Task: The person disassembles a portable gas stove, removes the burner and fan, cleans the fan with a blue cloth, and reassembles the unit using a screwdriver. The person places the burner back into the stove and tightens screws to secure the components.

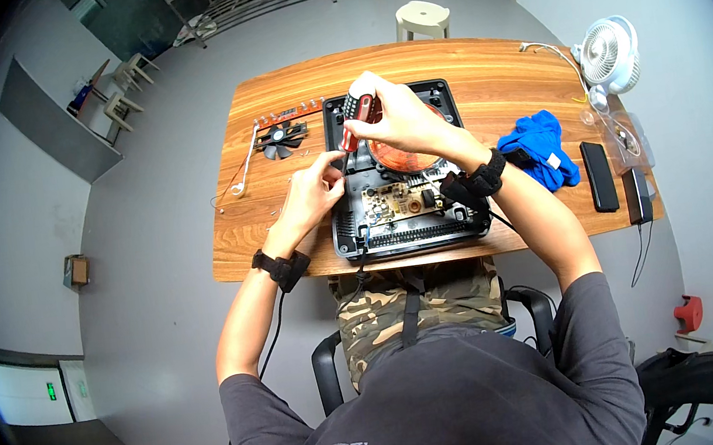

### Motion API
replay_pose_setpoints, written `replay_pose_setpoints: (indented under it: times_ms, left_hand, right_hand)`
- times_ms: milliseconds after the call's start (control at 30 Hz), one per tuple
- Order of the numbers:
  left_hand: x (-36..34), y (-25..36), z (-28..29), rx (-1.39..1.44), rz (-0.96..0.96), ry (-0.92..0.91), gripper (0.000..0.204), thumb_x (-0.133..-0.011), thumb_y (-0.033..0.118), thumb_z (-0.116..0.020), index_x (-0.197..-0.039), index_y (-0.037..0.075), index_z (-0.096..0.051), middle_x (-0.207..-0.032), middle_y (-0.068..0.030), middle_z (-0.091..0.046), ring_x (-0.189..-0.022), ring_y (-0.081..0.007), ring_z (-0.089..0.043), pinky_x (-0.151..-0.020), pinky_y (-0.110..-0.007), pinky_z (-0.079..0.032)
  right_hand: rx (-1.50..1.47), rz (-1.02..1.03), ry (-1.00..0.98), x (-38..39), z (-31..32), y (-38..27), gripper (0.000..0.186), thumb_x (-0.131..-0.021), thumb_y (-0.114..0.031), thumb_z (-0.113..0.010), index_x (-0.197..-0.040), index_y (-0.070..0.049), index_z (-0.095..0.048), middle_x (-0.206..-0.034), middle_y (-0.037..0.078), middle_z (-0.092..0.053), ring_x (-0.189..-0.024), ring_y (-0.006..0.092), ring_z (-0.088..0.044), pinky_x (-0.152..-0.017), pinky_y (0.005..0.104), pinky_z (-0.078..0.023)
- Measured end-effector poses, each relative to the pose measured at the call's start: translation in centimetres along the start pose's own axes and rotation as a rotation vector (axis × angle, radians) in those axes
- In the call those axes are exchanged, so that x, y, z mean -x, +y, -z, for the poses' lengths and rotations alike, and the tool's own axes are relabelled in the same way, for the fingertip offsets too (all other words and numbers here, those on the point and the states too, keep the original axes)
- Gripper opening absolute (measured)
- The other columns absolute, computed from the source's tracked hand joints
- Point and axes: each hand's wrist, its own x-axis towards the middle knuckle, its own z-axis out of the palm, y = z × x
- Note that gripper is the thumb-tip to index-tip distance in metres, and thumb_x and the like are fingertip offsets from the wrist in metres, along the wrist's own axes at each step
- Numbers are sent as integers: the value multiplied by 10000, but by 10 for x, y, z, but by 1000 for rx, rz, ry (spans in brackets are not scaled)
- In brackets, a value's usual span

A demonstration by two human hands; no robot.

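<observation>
An opened induction cooker's black housing (pixel 349 232) lies on the wooden table in front of me. It holds a round orange-copper coil (pixel 406 157) and a tan circuit board (pixel 402 201). My right hand (pixel 402 116) grips a red-and-black screwdriver (pixel 350 141), its shaft slanting down to the housing's left side. At the shaft's lower end, the fingers of my left hand (pixel 318 190) are curled together; what they pinch is hidden. Part of the coil sits behind my right hand and wrist. Left of the housing lies a black cooling fan (pixel 281 140).
An orange-red strip (pixel 287 114) with small parts stands behind the cooling fan, and a white wire (pixel 246 160) lies beside it. To the right are a blue cloth (pixel 542 149), a black slab-shaped device (pixel 599 175), a white desk fan (pixel 610 55) and a clear container (pixel 634 147). Cables trail from my wristbands.
</observation>
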Motion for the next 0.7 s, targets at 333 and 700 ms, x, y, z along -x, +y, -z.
replay_pose_setpoints:
  times_ms: [333,700]
  left_hand:
    - [0,-2,-7,-52,-85,87,388,-856,5,-720,-1231,19,-624,-816,-101,-742,-634,-144,-675,-618,-288,-554]
    - [-1,-3,-8,-29,-74,105,440,-856,4,-729,-1280,66,-631,-840,-83,-741,-644,-127,-652,-615,-278,-544]
  right_hand:
    - [-1,13,15,3,5,0,384,-862,-224,-817,-1084,-40,-562,-834,64,-661,-750,122,-640,-720,299,-531]
    - [-21,13,-25,4,9,-1,387,-867,-225,-820,-1085,-44,-557,-873,58,-663,-804,108,-633,-742,287,-528]
